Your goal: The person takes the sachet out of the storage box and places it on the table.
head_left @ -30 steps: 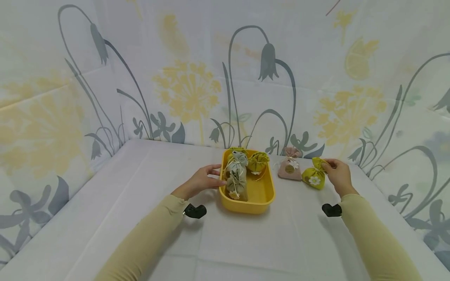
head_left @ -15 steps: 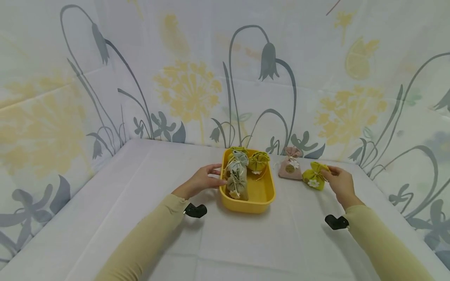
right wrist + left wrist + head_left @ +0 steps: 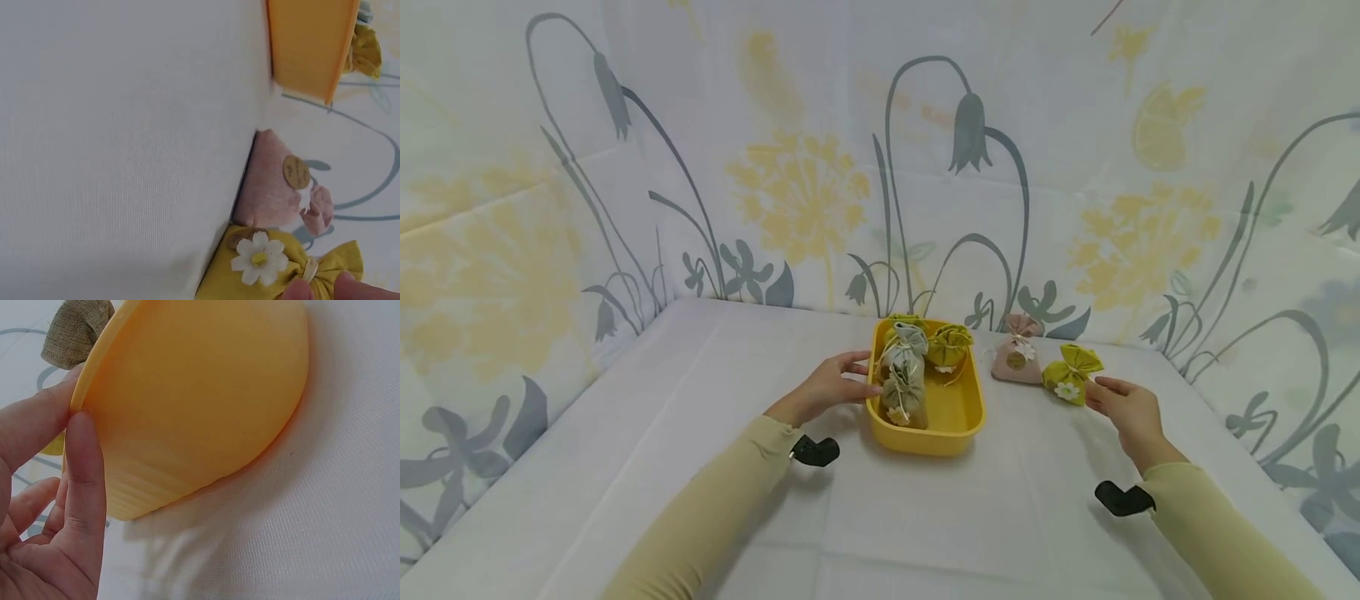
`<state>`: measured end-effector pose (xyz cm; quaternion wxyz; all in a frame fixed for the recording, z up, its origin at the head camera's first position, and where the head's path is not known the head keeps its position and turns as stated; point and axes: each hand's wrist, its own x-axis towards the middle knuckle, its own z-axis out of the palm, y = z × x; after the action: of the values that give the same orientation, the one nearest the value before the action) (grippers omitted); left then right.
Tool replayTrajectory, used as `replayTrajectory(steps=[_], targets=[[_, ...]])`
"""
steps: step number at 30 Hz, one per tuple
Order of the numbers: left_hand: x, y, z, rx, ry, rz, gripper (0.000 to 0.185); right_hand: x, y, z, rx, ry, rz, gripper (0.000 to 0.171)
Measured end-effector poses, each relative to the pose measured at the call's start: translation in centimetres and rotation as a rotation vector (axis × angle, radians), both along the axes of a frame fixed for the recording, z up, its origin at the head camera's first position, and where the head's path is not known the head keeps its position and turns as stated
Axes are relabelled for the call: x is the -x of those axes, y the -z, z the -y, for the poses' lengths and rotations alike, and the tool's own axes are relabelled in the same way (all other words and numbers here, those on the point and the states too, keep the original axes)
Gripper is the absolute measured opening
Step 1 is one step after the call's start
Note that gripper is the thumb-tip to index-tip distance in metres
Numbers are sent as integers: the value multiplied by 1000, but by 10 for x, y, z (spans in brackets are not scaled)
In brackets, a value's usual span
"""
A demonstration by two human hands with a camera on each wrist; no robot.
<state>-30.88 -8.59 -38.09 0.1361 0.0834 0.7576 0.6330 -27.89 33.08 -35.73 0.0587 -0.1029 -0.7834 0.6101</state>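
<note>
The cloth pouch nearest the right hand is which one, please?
The yellow-green cloth pouch outside the yellow plastic tub; the pink cloth pouch stands farther off.

- Rear green pouch (image 3: 908,319): mostly hidden.
- Label (image 3: 296,172), pink pouch (image 3: 1013,370): print illegible.
- Right hand (image 3: 1129,412): cropped below, right wrist view.
- Yellow tray (image 3: 206,394): cut by top edge, left wrist view.

The tub (image 3: 958,407) over there is plain yellow; I see a pale blue-grey pouch (image 3: 907,343), a flecked khaki pouch (image 3: 74,332), a dusty pink pouch (image 3: 1019,369) with a tan label (image 3: 296,172), and a mustard-green pouch (image 3: 1075,367) bearing a white flower (image 3: 259,258), yellow at its centre. The sleeves (image 3: 711,504) are pale yellow-green, the surface (image 3: 925,517) white, the white backdrop (image 3: 827,58) printed with grey bellflowers (image 3: 972,133) and yellow blooms (image 3: 807,196).
</note>
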Motion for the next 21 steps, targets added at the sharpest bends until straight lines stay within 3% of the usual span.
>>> replayTrajectory(steps=[14,21], targets=[[-1,-2,0,22,-9,3,74,-2,-5,28,-91,-137,-112,55],[-2,-3,-1,25,3,-7,74,3,-6,43,-212,-188,-120,50]])
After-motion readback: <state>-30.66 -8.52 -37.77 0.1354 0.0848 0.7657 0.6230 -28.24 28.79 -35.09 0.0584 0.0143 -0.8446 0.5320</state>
